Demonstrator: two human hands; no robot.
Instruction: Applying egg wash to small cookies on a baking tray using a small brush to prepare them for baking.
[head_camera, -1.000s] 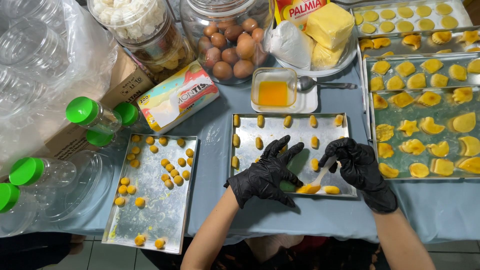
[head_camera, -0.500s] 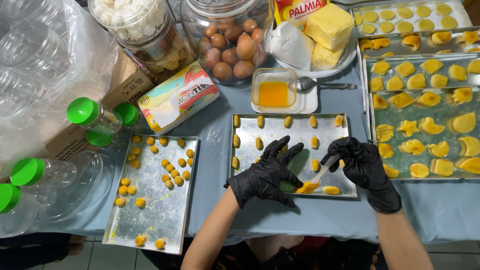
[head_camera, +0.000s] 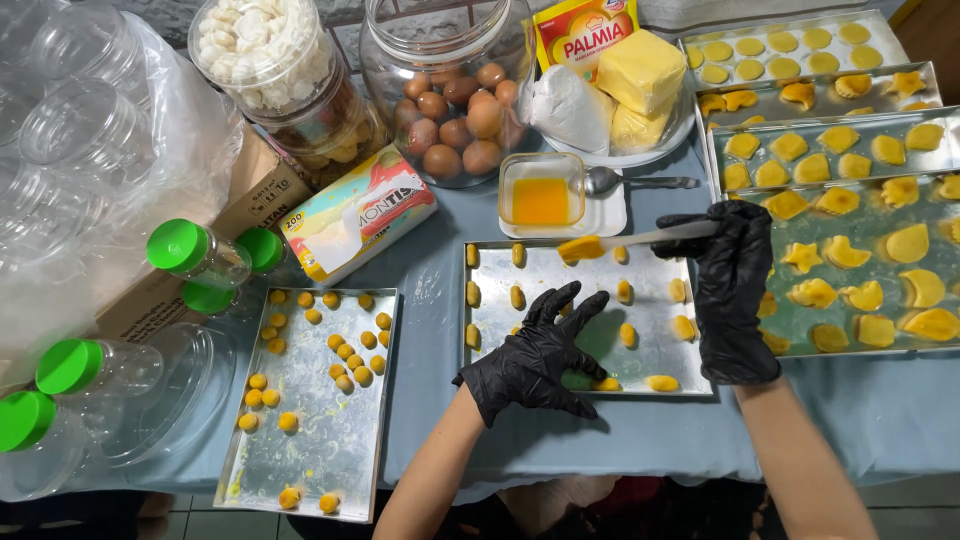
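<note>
The right hand (head_camera: 735, 285) had lifted its brush (head_camera: 630, 241) off the dough pieces — fingers closed around it — toward the yellow dish (head_camera: 541, 197). The left hand (head_camera: 540, 355) stayed flat and open on the tray (head_camera: 575, 270).

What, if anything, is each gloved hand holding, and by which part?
The right hand holds a pastry brush by the end of its handle, bristles over the middle tray. The left hand holds nothing; its spread fingers rest on that tray.

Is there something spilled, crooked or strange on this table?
Mostly tidy. The left tray stands out: its dough balls lie scattered in loose clusters with yellow smears near the bottom edge, while the middle tray holds neat rows. No spill shows.
</note>
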